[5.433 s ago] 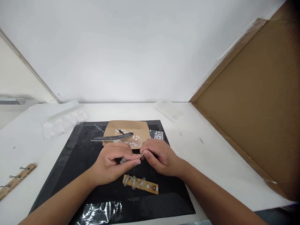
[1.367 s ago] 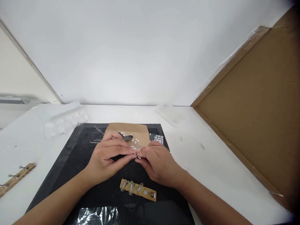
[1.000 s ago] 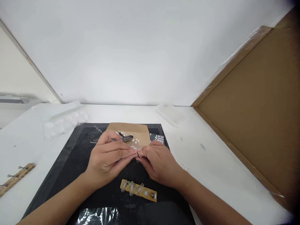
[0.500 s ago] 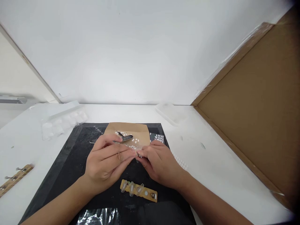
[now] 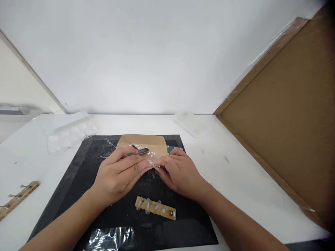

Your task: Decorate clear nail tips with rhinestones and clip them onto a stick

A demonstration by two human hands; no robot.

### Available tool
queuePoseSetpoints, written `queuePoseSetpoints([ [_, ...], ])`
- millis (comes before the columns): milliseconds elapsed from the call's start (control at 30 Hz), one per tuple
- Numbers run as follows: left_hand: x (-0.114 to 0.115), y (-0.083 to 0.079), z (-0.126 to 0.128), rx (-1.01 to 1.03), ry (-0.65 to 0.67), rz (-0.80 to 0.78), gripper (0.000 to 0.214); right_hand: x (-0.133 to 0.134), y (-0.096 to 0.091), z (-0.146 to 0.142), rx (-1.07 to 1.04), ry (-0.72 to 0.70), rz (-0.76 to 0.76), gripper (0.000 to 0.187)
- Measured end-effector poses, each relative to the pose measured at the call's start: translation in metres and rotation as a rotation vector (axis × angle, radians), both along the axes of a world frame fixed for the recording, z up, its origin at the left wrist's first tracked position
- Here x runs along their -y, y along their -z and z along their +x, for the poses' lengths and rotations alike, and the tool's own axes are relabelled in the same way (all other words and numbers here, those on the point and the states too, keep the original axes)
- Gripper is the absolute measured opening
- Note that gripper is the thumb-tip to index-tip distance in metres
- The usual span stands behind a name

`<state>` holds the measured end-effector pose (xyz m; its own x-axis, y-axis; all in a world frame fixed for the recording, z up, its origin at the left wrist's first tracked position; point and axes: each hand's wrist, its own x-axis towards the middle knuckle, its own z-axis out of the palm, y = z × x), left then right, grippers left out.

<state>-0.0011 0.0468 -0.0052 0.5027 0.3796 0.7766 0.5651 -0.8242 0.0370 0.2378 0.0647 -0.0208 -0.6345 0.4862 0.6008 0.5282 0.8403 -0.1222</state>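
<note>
My left hand (image 5: 119,176) and my right hand (image 5: 179,174) meet fingertip to fingertip over a black mat (image 5: 86,181). Both pinch a tiny metal part (image 5: 156,166) between them; what else they hold is hidden. Just behind the fingers lies a brown paper envelope (image 5: 157,143) strewn with small white pieces, with dark tweezers (image 5: 140,151) across it. In front of the hands a small tan board strip (image 5: 163,210) lies flat, carrying three clear cylinders at its left end.
A clear plastic tray (image 5: 69,132) sits at the back left of the white table and another clear lid (image 5: 190,123) at the back. A second tan strip (image 5: 18,198) lies at the far left. A large cardboard panel (image 5: 285,118) stands along the right.
Both hands have shifted slightly away from me, toward the envelope, still pinched together. A clear piece seen in the left fingers earlier no longer shows.
</note>
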Motion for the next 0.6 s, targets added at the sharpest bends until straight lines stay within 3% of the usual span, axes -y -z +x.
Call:
queuePoseSetpoints([
  [600, -0.0032, 0.0039, -0.0029, -0.087, 0.032, -0.141, 0.03, -0.0026, 0.0019, 0.0008, 0.028, -0.059, -0.065, 0.014],
])
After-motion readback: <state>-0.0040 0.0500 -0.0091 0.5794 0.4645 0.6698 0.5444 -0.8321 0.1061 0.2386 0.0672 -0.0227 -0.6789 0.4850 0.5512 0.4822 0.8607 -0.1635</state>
